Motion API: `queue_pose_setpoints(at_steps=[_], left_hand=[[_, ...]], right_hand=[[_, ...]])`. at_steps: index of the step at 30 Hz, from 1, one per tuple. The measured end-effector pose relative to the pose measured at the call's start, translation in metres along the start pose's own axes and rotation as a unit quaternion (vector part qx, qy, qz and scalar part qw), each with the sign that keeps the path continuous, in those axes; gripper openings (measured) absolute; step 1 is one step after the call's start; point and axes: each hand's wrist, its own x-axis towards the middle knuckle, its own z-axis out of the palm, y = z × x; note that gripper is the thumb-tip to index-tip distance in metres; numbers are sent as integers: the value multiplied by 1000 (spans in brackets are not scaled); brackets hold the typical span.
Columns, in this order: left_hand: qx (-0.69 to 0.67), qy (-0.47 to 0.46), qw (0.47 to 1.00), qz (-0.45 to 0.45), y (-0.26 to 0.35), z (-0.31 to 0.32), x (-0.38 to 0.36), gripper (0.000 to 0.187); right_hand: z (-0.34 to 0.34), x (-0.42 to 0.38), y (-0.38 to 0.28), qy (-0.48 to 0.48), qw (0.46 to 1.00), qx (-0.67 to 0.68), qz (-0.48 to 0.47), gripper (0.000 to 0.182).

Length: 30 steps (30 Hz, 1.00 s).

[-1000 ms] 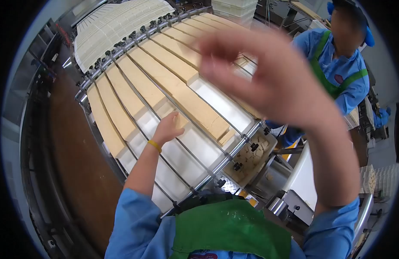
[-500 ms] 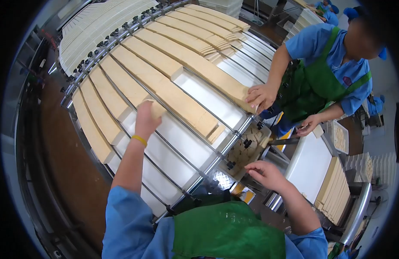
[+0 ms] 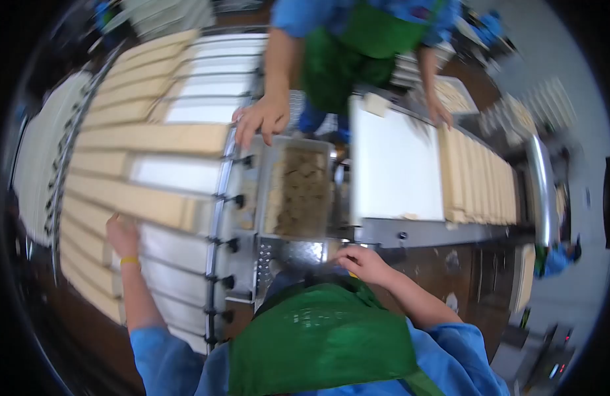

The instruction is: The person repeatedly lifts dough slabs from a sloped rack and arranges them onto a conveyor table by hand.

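Observation:
My left hand (image 3: 122, 236), with a yellow band at its wrist, is over the left rack at the near end of a pale tan strip (image 3: 87, 224). Its fingers look curled but are smeared by motion; what they hold, if anything, I cannot tell. Long flat tan strips lie side by side there, divided by thin metal rods over a white surface (image 3: 166, 257). My right hand (image 3: 364, 264) hovers in front of my green apron, fingers loosely bent and thumb apart, nothing visible in it. It is nearest the metal plate below the bin.
A person in a green apron (image 3: 324, 59) stands opposite, one hand (image 3: 265, 119) at the rack's rail (image 3: 222, 178). Between rack and white table (image 3: 397, 165) sits a bin (image 3: 331, 191) with brown pieces. Tan strips (image 3: 480, 178) lie packed at the table's right.
My view has swung right, bringing the bin and white table to the middle. My left hand stays over the rack by a strip end. The person's hand has lifted off a strip's end.

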Motion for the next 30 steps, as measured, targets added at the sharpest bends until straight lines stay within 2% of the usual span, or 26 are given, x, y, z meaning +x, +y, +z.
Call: queue_pose_setpoints(at_steps=[1,2,3,4,6,7,8,9,10,13,16,17,19,20,21,23,25,26,29,30], left_hand=[[-22,-7,1000,9,29,-9,5,32],[-39,-13,999,14,65,-18,11,28],[-77,-15,995,60,99,-19,16,26],[-112,-18,988,104,134,-21,18,24],[-203,-22,962,182,209,-20,18,18],[-257,-45,946,191,250,-17,16,17],[-295,-64,924,236,304,-26,11,14],[-317,-97,907,259,355,-32,5,13],[-345,-79,878,323,407,-35,-5,13],[-384,-152,816,405,541,-54,-42,14],[-435,-200,731,486,654,-85,-93,16],[-451,-227,696,511,685,-89,-108,16],[-464,-251,641,558,741,-93,-133,15],[-472,-274,617,567,768,-93,-144,16],[-478,-294,600,571,791,-83,-155,13],[-429,-385,585,570,842,-73,-171,13],[-418,-356,594,588,890,-32,-186,15],[-381,-377,619,574,913,-7,-188,17],[-367,-251,701,557,979,69,-184,28],[-322,-248,732,547,1000,78,-177,34]], right_hand=[[-6,-8,13,10,990,124,70,21],[-12,-19,37,85,975,191,78,21],[-15,-27,67,156,951,256,81,21],[-24,-37,99,233,936,252,77,21],[-50,-57,139,397,845,336,125,23],[-63,-67,159,483,806,299,165,25],[-85,-76,160,538,741,351,196,25],[-100,-88,189,597,705,329,195,26],[-115,-101,220,634,678,311,203,28],[-156,-122,297,733,592,261,210,32],[-193,-117,322,761,524,323,205,35],[-196,-116,340,743,577,273,202,39],[-200,-104,339,724,617,238,197,41],[-196,-99,345,741,610,238,150,41],[-193,-96,349,747,597,233,176,40],[-197,-99,335,724,623,149,257,41],[-202,-99,328,715,630,126,275,41],[-203,-101,327,710,634,113,285,42],[-203,-105,328,697,653,101,278,41],[-203,-106,328,696,657,82,277,41]])
